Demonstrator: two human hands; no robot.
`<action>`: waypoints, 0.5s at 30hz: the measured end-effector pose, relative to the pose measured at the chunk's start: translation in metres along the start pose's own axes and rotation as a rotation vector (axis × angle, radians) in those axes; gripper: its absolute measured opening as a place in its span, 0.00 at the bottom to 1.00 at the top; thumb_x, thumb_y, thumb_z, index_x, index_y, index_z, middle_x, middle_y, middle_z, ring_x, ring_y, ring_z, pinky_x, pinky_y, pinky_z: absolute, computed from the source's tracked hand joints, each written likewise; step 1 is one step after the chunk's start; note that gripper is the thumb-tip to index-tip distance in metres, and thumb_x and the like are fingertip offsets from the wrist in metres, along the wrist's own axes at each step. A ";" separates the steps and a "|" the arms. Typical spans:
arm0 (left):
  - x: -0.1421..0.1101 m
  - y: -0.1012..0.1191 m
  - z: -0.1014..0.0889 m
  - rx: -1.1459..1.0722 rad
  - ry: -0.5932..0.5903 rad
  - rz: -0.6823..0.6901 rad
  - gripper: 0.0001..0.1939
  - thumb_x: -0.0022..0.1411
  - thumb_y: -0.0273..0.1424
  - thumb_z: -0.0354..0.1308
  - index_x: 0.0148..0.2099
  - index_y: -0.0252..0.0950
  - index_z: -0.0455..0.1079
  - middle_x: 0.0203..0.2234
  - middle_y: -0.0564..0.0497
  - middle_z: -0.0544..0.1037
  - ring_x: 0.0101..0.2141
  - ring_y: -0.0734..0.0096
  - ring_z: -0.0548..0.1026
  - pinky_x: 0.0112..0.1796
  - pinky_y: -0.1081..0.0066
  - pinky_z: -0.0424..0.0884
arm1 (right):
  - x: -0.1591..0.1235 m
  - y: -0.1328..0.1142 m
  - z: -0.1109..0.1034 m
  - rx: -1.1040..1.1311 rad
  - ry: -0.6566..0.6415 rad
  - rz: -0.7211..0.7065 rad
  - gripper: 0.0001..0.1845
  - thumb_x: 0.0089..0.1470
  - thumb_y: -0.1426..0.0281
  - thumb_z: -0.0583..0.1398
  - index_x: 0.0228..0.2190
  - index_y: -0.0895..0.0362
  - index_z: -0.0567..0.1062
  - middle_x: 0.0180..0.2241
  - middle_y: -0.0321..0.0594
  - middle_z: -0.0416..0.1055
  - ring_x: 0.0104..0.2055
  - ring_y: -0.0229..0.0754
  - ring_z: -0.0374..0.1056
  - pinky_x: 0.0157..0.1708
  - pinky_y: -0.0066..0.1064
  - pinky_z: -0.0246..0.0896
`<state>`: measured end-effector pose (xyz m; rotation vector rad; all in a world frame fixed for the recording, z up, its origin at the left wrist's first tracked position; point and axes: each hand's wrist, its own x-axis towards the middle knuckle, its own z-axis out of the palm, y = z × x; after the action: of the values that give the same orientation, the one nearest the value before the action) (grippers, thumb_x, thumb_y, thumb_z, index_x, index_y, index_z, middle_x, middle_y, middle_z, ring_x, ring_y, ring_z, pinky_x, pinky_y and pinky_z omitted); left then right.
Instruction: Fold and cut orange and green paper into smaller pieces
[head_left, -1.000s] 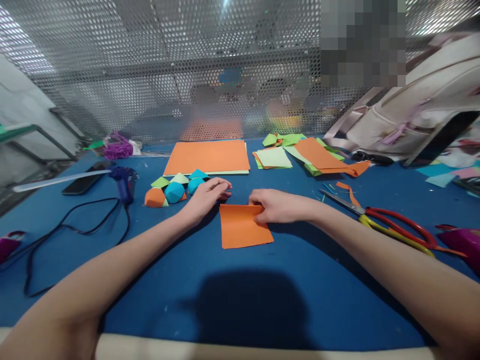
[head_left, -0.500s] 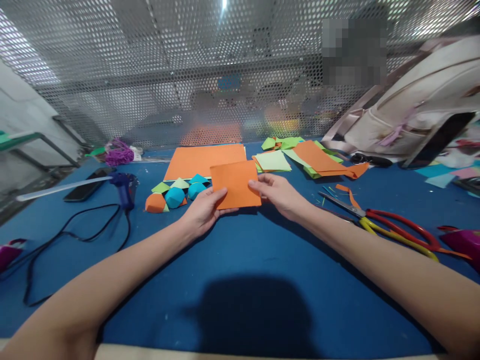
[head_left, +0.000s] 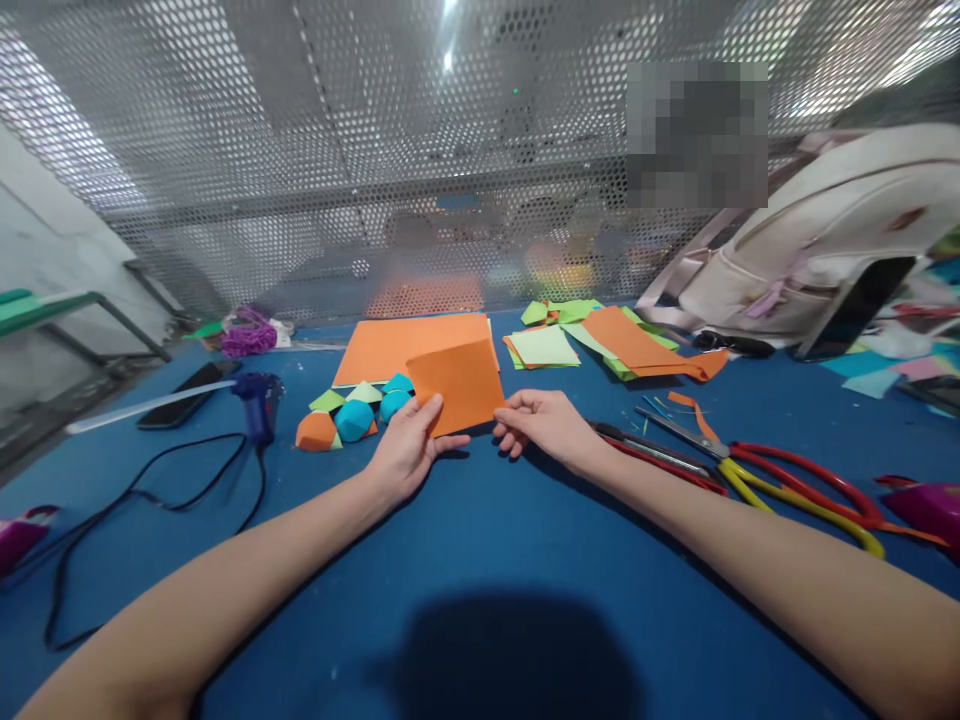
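Note:
An orange square of paper [head_left: 459, 390] is held up, slightly tilted, above the blue table. My left hand [head_left: 409, 445] grips its lower left corner, thumb in front and fingers behind. At the lower right corner, my right hand [head_left: 544, 425] has its thumb and forefinger pinched on the paper's edge, the other fingers curled below. Just left of the paper stand several small folded paper shapes in orange, green and blue, among them a blue one [head_left: 354, 421]. A larger orange sheet [head_left: 375, 345] lies flat behind the held square.
Scissors [head_left: 724, 455] with red and yellow handles lie right of my right forearm. Behind are a pale green paper stack [head_left: 545, 347] and orange sheets [head_left: 626, 337]. A blue glue gun [head_left: 257, 405] with its cord, a phone [head_left: 187, 395] and purple yarn [head_left: 249, 335] are left. A backpack [head_left: 810, 230] leans right.
The orange square has tilted, its right side lower. My right hand has slid from its right edge down to the lower right corner. The camera view has shifted slightly upward.

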<state>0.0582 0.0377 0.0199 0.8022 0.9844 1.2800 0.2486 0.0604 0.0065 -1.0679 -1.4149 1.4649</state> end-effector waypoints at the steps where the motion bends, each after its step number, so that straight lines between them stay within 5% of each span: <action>1: 0.001 0.000 0.000 -0.005 0.007 0.010 0.08 0.66 0.27 0.55 0.47 0.35 0.71 0.51 0.44 0.76 0.38 0.67 0.79 0.27 0.72 0.80 | 0.000 0.001 -0.001 0.001 0.018 -0.011 0.15 0.50 0.62 0.66 0.23 0.58 0.70 0.20 0.38 0.73 0.18 0.36 0.69 0.16 0.26 0.67; 7: 0.007 -0.001 -0.004 -0.016 0.003 0.011 0.10 0.67 0.27 0.54 0.48 0.36 0.70 0.50 0.44 0.76 0.38 0.67 0.79 0.28 0.70 0.81 | 0.001 0.002 0.000 0.024 0.091 -0.103 0.20 0.53 0.51 0.60 0.35 0.55 0.69 0.31 0.41 0.76 0.27 0.38 0.73 0.19 0.28 0.67; 12: 0.004 -0.002 -0.003 0.028 -0.142 -0.014 0.11 0.62 0.31 0.60 0.47 0.35 0.72 0.49 0.43 0.77 0.41 0.61 0.79 0.29 0.66 0.82 | 0.000 0.003 -0.001 -0.107 0.025 -0.099 0.18 0.51 0.54 0.62 0.29 0.56 0.69 0.16 0.33 0.71 0.14 0.34 0.63 0.16 0.27 0.59; 15: 0.004 -0.003 -0.003 0.029 -0.163 0.003 0.12 0.62 0.33 0.59 0.47 0.35 0.72 0.48 0.43 0.76 0.41 0.59 0.78 0.27 0.66 0.82 | -0.001 0.005 -0.002 -0.191 0.052 -0.112 0.16 0.53 0.55 0.58 0.28 0.56 0.68 0.16 0.33 0.72 0.15 0.34 0.62 0.19 0.27 0.59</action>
<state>0.0565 0.0408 0.0159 0.9162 0.8728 1.1855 0.2506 0.0599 0.0018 -1.1164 -1.5752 1.2331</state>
